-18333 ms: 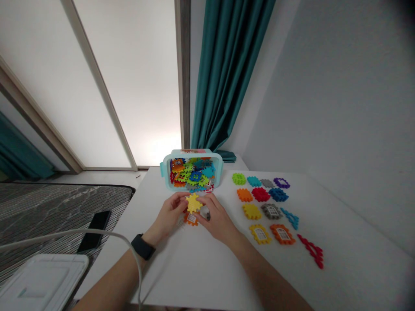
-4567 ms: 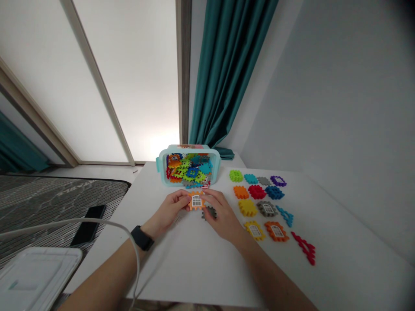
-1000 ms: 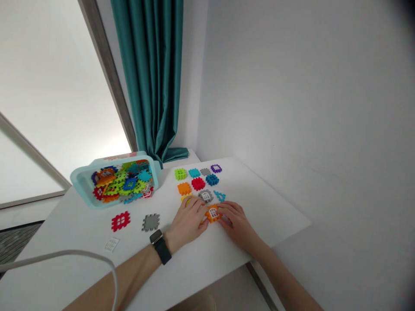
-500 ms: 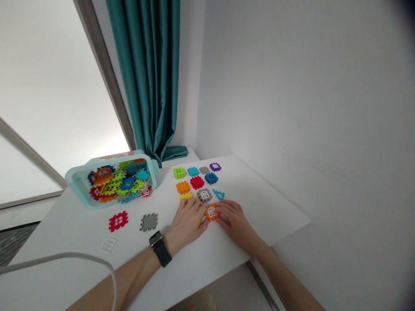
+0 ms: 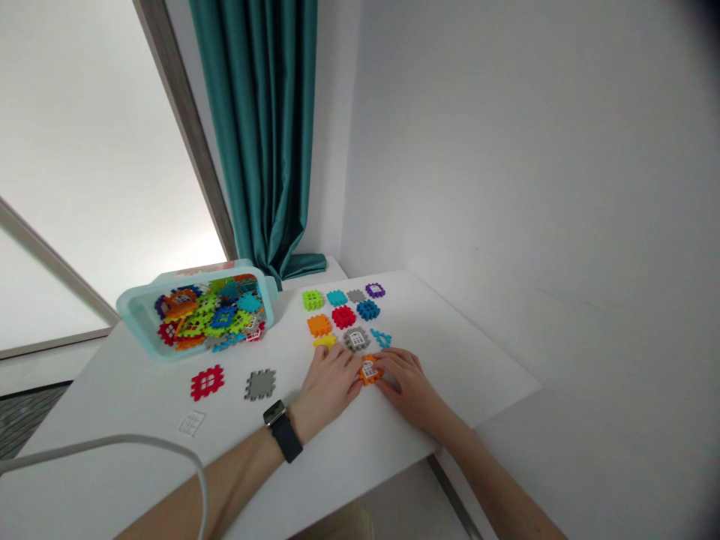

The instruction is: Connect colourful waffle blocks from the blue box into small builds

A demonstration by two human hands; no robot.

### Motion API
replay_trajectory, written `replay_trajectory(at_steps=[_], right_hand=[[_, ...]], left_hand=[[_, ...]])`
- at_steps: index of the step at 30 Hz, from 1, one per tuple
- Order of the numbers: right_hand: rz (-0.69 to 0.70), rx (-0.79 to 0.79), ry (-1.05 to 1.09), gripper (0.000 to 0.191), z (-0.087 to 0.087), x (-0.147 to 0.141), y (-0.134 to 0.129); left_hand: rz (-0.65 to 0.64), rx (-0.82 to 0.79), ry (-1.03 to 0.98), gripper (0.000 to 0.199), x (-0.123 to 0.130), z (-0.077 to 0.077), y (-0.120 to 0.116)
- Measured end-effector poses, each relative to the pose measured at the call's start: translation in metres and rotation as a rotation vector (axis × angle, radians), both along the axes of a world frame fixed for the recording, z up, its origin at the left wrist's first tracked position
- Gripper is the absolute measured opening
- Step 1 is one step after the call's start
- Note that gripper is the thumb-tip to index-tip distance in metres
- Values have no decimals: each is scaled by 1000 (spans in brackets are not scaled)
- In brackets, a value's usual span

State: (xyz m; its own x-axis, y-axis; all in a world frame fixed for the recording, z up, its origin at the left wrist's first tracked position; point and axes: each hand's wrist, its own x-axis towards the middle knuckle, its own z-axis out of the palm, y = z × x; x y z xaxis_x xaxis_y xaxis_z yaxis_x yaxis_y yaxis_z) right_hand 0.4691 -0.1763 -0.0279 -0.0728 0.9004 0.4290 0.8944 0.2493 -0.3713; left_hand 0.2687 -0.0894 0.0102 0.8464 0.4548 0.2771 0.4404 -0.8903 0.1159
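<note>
An orange notched piece with a white window insert (image 5: 370, 370) lies between my two hands near the table's right side. My left hand (image 5: 331, 376), with a black watch on its wrist, pinches the piece's left edge and partly covers a yellow piece (image 5: 325, 341). My right hand (image 5: 406, 379) grips its right edge with closed fingers. Just beyond are a grey piece with a white window (image 5: 356, 339) and a light-blue triangular piece (image 5: 381, 338). Farther back lie red (image 5: 343, 317), orange (image 5: 319, 325) and dark-blue (image 5: 368, 310) pieces.
A pale-blue bin (image 5: 140, 330) full of colourful pieces stands at the back left. In front of it lie a red window piece (image 5: 207, 382), a grey square (image 5: 260, 384) and a white lattice (image 5: 192, 424). A pale cable (image 5: 129, 440) crosses the lower left.
The view has shifted slightly, so the table items appear a little farther right. Both hands remain at the orange piece, whose white insert looks slightly turned or tilted.
</note>
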Motion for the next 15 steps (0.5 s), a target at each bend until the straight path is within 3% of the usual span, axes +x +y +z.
replay_trajectory(at_steps=[5,10,15], right_hand=[[57,-24,11,26,5,4,2],[134,-40,12,39,8,11,5],[134,-34,11,34,7,13,8]], left_hand=[[3,-3,4,13,1,-1,0],[13,7,-21,10,1,-3,-1],[8,-5,-26,9,1,-2,-1]])
